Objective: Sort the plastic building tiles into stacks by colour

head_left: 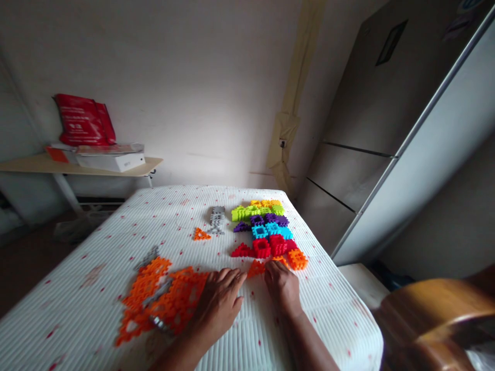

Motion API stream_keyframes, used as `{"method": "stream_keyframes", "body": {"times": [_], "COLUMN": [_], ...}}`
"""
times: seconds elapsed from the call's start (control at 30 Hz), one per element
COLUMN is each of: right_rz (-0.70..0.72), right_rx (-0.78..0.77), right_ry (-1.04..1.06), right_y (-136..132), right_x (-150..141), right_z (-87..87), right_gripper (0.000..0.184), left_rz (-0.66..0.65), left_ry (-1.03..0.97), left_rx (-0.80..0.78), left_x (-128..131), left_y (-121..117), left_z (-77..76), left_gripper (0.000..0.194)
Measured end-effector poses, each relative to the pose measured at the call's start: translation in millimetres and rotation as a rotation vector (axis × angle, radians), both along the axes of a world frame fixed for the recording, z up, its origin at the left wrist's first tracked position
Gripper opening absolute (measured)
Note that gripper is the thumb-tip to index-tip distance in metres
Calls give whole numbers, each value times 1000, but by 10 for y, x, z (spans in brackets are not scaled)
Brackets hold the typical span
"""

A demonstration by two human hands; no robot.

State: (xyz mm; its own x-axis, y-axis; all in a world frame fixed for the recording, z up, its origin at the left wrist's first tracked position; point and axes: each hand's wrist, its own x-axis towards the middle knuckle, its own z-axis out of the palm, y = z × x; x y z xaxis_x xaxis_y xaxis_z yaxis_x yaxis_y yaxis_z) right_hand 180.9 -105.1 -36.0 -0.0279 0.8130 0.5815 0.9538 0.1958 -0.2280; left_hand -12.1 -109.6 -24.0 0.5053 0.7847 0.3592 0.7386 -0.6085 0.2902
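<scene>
My left hand (224,296) lies palm down with its fingers stretched out, at the right end of a flat spread of orange interlocking building pieces (189,296). It seems to hold nothing. My right hand (283,288) has its fingers curled together at the edge of an orange triangular building piece (256,268), which it appears to grip; the fingertips are partly hidden. Just beyond it are red block pieces (262,248) and an orange square block (297,259). Grey pieces (158,292) sit among the orange spread on the left.
Cyan (259,232), purple (257,220), lime green (251,212) and yellow blocks (265,203) stand in rows farther back. A grey stack (217,216) and a loose orange triangle (201,234) lie mid-table. A refrigerator (348,129) rises at right; a wooden chair (436,304) is near the table's right edge.
</scene>
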Motion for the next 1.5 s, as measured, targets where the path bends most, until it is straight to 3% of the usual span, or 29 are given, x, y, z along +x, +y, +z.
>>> {"method": "stream_keyframes", "body": {"times": [0.2, 0.77, 1.2, 1.37, 1.5], "right_rz": [-13, -107, -64, -9, 130], "right_rx": [-30, -263, -135, -14, 143], "right_ry": [-64, -154, -130, -129, -72], "right_y": [15, 13, -18, -34, -45], "right_x": [12, -36, -62, -58, -99], "right_z": [-13, 29, 35, 43, 61], "right_gripper": [19, 18, 19, 17, 24], "left_rz": [-45, -66, -57, -6, 227], "left_ry": [35, 78, 72, 84, 185], "left_rx": [-60, -75, -12, 21, -64], "left_x": [18, 59, 93, 32, -251], "left_y": [-11, 24, 10, 34, 382], "left_z": [-113, -184, -196, 21, 308], "left_gripper": [39, 37, 36, 31, 31]}}
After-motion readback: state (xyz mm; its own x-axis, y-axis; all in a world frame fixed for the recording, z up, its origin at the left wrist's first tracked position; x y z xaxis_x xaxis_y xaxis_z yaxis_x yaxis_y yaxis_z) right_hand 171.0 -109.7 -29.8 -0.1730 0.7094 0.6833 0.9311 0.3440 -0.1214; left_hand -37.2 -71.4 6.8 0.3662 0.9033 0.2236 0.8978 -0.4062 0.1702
